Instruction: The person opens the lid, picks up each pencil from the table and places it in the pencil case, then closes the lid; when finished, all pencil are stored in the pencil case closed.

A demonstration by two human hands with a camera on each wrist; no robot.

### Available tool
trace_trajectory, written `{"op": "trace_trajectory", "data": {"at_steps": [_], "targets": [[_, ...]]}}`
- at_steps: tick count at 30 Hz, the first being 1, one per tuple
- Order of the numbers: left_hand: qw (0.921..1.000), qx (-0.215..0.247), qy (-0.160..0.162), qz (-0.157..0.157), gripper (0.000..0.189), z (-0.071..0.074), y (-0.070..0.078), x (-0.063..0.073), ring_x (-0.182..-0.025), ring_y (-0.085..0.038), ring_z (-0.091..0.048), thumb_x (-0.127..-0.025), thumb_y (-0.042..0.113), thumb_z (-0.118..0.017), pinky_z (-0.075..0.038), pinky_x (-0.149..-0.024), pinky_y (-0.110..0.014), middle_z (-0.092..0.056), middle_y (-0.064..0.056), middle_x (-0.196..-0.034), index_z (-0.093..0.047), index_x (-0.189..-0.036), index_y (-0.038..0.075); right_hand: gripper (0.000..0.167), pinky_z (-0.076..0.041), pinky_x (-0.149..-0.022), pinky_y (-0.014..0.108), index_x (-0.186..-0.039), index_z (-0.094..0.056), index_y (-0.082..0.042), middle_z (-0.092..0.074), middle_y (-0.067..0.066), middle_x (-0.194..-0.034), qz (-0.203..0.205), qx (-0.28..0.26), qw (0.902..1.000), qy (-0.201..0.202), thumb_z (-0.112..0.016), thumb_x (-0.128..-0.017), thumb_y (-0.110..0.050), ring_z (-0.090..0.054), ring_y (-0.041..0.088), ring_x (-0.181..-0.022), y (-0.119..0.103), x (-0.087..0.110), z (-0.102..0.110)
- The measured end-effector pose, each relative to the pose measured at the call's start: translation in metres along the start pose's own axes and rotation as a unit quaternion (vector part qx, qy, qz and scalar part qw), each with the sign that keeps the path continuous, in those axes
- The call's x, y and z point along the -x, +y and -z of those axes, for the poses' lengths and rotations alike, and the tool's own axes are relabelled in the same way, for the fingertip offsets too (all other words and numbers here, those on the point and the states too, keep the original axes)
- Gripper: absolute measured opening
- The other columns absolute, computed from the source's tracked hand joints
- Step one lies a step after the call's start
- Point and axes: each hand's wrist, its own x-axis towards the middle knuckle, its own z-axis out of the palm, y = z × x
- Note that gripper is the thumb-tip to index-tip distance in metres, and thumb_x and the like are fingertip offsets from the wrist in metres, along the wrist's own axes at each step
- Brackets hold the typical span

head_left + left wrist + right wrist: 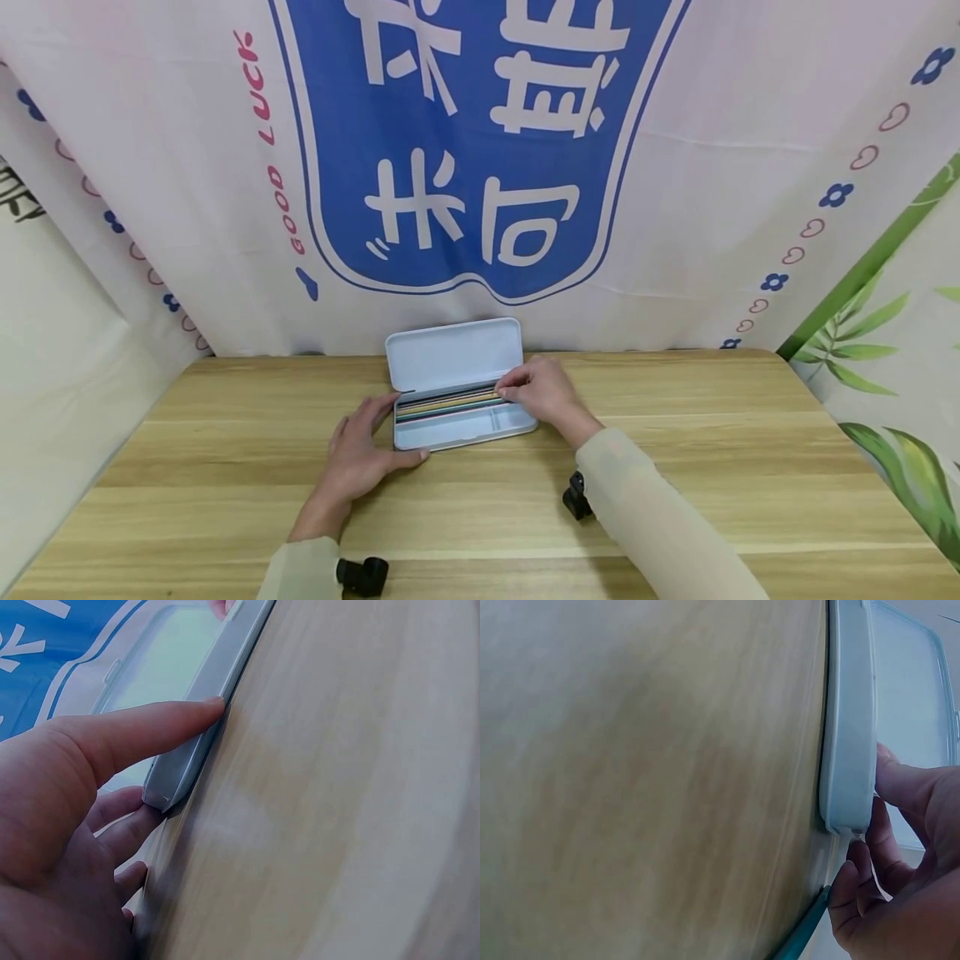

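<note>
A pale blue pencil case (450,437) lies on the table with its lid (453,358) raised at the back. Several thin pencils (442,405), dark, yellow and teal among them, lie lengthwise inside. My left hand (360,458) holds the left end of the case. In the left wrist view its straight thumb (157,731) presses the front wall, and its fingers rest at the end corner. Over the right end, my right hand (546,392) pinches at the pencil ends with thumb and forefinger. Those fingertips are partly hidden behind the case wall (851,727) in the right wrist view.
The wood-grain table (675,467) spreads out on both sides and in front. Close behind the lid hangs a printed cloth (465,167) with a blue shield. A small black wrist camera (363,575) sits at the left sleeve, another camera (577,497) at the right.
</note>
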Motion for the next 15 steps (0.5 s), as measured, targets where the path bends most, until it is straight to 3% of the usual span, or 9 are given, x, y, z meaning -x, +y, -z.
{"op": "trace_trajectory", "data": {"at_steps": [10,15], "targets": [[1.0000,-0.001,0.002,-0.001,0.103,0.0010,0.0034,0.0007,-0.169,-0.043,-0.008,-0.077,0.032,-0.097,0.006,-0.135,-0.063,-0.044,-0.022,-0.169,-0.043,-0.162,0.011,0.006,-0.044,-0.086,0.032,-0.094,-0.087,-0.017,-0.073,0.001,-0.092,-0.019,-0.004,0.9998,-0.009,-0.082,-0.096,-0.016,-0.057,0.017,-0.090,-0.0001,0.0012,0.0026],[1.0000,-0.001,0.002,-0.002,0.103,0.0007,0.0026,0.0012,-0.168,-0.043,-0.008,-0.076,0.032,-0.097,0.005,-0.135,-0.063,-0.045,-0.022,-0.168,-0.044,-0.162,0.011,0.005,-0.049,-0.084,0.030,-0.096,-0.086,-0.014,-0.076,0.003,-0.099,-0.026,-0.043,0.9987,0.000,-0.081,-0.096,-0.014,-0.061,0.019,-0.094,0.0000,0.0054,0.0100]]}}
